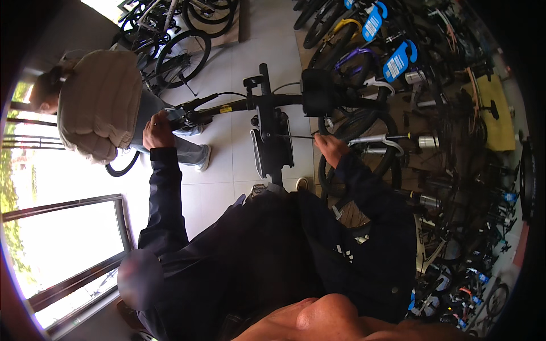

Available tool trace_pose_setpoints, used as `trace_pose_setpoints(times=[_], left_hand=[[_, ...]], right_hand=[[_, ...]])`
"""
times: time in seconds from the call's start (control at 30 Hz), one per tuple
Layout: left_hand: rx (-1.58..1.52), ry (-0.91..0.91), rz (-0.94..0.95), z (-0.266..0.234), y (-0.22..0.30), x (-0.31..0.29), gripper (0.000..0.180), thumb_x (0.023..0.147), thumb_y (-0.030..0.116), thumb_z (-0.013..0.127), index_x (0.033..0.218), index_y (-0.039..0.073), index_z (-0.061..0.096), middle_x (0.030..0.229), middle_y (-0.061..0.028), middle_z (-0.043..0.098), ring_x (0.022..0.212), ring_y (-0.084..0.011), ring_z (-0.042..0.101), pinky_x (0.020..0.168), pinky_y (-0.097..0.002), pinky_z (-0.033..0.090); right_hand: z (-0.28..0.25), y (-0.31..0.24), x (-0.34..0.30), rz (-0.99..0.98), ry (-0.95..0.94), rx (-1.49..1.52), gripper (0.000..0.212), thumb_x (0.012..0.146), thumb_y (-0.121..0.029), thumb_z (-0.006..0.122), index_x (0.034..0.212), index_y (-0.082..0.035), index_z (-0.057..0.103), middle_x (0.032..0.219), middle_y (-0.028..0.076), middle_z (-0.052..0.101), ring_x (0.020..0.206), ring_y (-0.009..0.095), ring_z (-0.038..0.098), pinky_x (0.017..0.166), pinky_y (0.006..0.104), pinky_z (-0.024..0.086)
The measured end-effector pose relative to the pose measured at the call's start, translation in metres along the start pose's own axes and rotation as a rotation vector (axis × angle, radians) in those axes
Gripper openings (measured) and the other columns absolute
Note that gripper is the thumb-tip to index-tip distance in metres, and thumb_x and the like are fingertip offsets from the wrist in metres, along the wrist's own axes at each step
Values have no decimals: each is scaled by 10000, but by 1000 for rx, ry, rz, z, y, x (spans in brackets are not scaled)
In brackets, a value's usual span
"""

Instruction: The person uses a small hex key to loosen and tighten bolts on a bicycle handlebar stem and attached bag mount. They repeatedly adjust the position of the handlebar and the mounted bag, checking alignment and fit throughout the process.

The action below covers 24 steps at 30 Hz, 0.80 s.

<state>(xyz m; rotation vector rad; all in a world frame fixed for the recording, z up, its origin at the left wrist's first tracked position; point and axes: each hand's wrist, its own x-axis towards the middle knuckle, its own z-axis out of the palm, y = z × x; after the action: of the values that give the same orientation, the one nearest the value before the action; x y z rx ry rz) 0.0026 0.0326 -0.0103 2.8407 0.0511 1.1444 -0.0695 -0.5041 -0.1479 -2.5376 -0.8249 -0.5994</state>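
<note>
Both hands work the bike: left hand (157, 129) grips handlebar (239, 104), right hand (330, 146) holds tool (296, 136).

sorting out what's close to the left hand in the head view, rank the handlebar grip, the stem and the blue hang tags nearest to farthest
1. Handlebar grip: under the left hand itself, at the bar's left end.
2. Stem: at the bar's middle, to the right of the hand.
3. Blue hang tags: upper right, on the parked bikes.

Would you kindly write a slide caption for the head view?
Left hand grips a bicycle's handlebar while the right hand holds a thin tool at its stem.
</note>
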Motion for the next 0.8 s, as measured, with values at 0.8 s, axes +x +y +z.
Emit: trace_pose_setpoints(times=[0.8], left_hand=[[-45,-150,-137,-20,11,5,346,1062,349,478,932,158,737,835,-87,734,795,-340,701,696,-464,536]], right_hand=[[82,-69,32,991,392,1417,116,940,-89,704,1017,-16,657,903,73,746,772,142,713,706,265,572]])
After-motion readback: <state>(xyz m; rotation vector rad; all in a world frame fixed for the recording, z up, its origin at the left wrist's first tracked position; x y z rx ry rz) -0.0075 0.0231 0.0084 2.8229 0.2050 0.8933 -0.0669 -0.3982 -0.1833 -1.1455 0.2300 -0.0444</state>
